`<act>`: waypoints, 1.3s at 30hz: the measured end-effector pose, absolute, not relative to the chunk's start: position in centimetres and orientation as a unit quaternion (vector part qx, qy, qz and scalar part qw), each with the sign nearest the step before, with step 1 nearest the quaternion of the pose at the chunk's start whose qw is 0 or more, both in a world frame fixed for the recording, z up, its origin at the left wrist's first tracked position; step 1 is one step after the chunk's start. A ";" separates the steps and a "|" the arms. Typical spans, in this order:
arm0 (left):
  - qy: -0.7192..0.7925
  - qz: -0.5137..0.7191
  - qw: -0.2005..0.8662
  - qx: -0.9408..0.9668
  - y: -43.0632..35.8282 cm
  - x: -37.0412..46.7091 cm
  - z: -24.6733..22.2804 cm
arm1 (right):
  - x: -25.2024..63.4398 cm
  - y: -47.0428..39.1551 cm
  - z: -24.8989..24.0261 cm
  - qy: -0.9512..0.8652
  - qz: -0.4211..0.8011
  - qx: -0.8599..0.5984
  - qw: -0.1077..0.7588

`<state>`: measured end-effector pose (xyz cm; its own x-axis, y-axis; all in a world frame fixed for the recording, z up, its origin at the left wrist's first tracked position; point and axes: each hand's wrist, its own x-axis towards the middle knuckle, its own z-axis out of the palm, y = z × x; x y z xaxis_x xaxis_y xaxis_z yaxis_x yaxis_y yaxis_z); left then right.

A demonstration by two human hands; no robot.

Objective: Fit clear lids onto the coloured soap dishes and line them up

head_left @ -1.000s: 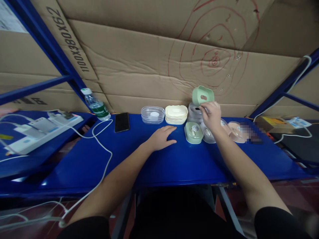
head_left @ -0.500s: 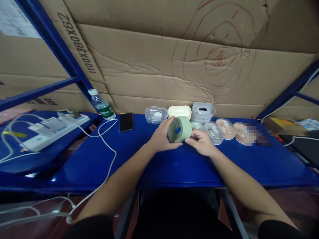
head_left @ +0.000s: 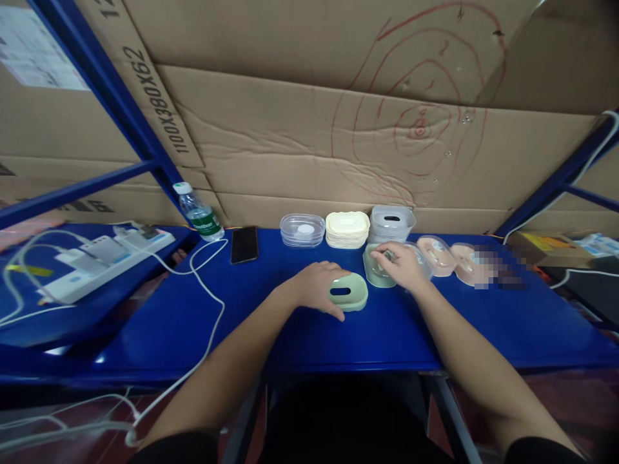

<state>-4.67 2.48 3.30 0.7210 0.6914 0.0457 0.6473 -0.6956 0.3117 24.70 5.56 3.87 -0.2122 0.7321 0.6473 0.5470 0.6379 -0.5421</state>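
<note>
On the blue tabletop stands an oval pale-green plastic box with a dark slot in its floor. My left hand curves around its left end, thumb in front and fingers at the back rim. To its right sits a second pale-green box with a clear lid. My right hand reaches over this one, thumb and fingertips pinched at the top of the lid; the exact grip is partly hidden. A grey lidded box is half covered by that hand.
Along the back are clear lids, stacked cream trays and stacked grey boxes. Pink lidded boxes stand right. Leftward are a phone, a water bottle, a white cable and a power strip.
My left hand has lowered the tilted green box onto the table, where it now stands upright. My right hand has left that box and moved to the lidded green one.
</note>
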 end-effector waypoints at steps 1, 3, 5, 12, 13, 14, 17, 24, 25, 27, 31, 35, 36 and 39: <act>0.370 0.079 0.136 0.916 2.4 -4.6 3.3 | 24.5 5.5 3.8 -0.787 0.091 -0.402 0.459; 0.379 0.085 0.132 0.912 2.4 -4.5 3.1 | 24.1 5.3 3.7 -0.808 0.076 -0.381 0.443; 0.381 0.111 0.128 0.909 2.6 -4.5 2.9 | 23.9 5.2 3.6 -0.822 0.062 -0.368 0.430; 0.449 0.331 0.024 0.830 4.6 -5.7 2.3 | 23.8 5.4 3.5 -0.850 0.008 -0.385 0.358; 0.460 0.342 0.016 0.819 4.9 -6.0 2.1 | 23.5 5.5 3.9 -0.854 -0.005 -0.395 0.337; 0.468 0.346 0.014 0.813 5.1 -6.1 2.0 | 23.0 5.6 4.5 -0.859 -0.021 -0.406 0.311; 0.477 0.331 0.030 0.814 5.5 -6.1 1.4 | 20.8 6.2 7.0 -0.867 -0.078 -0.445 0.211; 0.494 0.291 0.064 0.817 5.4 -5.5 0.9 | 16.1 9.5 10.3 -0.858 -0.175 -0.483 0.019; 0.494 0.292 0.064 0.817 5.4 -5.5 0.9 | 15.9 10.0 10.2 -0.857 -0.174 -0.485 0.010; 0.494 0.289 0.065 0.818 5.4 -5.6 1.1 | 15.7 10.6 9.8 -0.855 -0.172 -0.490 0.005; 0.502 0.277 0.073 0.816 5.4 -5.5 1.4 | 16.0 11.2 9.3 -0.848 -0.176 -0.500 0.009; 0.505 0.282 0.090 0.811 5.4 -5.6 1.5 | 16.5 11.2 9.5 -0.842 -0.180 -0.508 0.031; 0.497 0.282 0.099 0.815 5.3 -5.7 1.6 | 16.5 11.2 9.7 -0.840 -0.181 -0.510 0.039; 0.450 0.251 0.127 0.847 4.7 -5.9 2.1 | 16.8 11.1 10.2 -0.833 -0.186 -0.518 0.066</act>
